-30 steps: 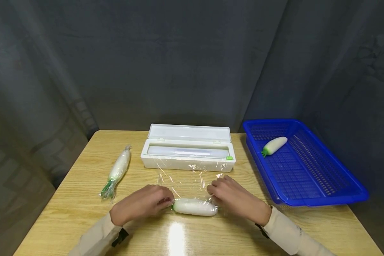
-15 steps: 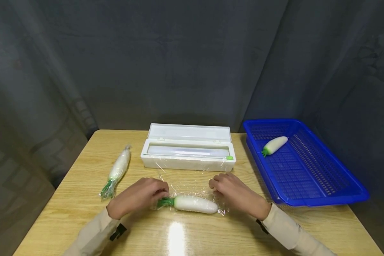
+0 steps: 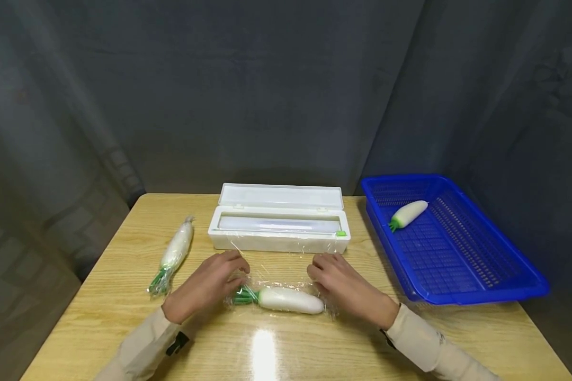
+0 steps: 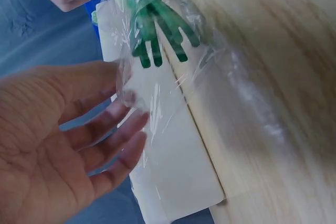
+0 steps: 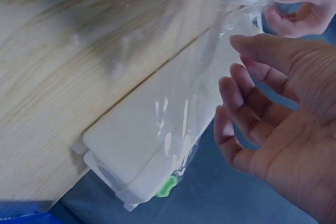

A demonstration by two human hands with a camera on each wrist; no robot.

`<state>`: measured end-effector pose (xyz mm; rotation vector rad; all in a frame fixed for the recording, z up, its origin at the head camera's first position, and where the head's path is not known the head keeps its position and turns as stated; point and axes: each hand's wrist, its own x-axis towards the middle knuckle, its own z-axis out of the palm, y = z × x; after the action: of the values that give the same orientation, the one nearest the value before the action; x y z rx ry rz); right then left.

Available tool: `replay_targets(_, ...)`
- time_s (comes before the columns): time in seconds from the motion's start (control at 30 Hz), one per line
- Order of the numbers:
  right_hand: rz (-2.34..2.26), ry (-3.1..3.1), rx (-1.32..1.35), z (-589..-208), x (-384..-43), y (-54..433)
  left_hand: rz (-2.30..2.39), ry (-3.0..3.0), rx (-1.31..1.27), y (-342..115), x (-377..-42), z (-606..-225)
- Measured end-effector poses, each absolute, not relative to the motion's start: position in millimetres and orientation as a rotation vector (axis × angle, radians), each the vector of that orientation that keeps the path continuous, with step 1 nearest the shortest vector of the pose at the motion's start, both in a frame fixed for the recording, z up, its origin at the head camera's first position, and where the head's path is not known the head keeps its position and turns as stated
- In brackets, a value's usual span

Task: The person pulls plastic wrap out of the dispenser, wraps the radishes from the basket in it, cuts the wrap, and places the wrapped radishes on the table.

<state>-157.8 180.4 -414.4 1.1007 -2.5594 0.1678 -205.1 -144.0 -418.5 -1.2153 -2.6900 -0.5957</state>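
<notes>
A white radish with green leaf stubs lies crosswise on the table under clear plastic wrap. At its leafy end, my left hand pinches the wrap between thumb and index finger; the other fingers are bent behind the film. My right hand is beside the root tip, with bent fingers and a gap to the thumb, right at the film's edge. Behind the radish stands a white wrap dispenser box, lid raised, roll inside. Film stretches from its front toward the radish.
A wrapped radish lies on the left of the wooden table. To the right, a blue plastic basket holds one radish. A green slider sits on the box's front edge. Dark curtains hang behind.
The radish has shifted slightly away from me, and its green leaves have come into view. My left hand has moved a little left and away; my right hand has moved slightly away.
</notes>
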Motion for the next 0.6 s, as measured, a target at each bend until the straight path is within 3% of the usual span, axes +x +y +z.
replay_targets(0.6, 0.131, -2.770, 1.201, -419.5, -136.6, 160.5, -0.696, -2.593, -1.454, -139.3, -206.8, -424.6)
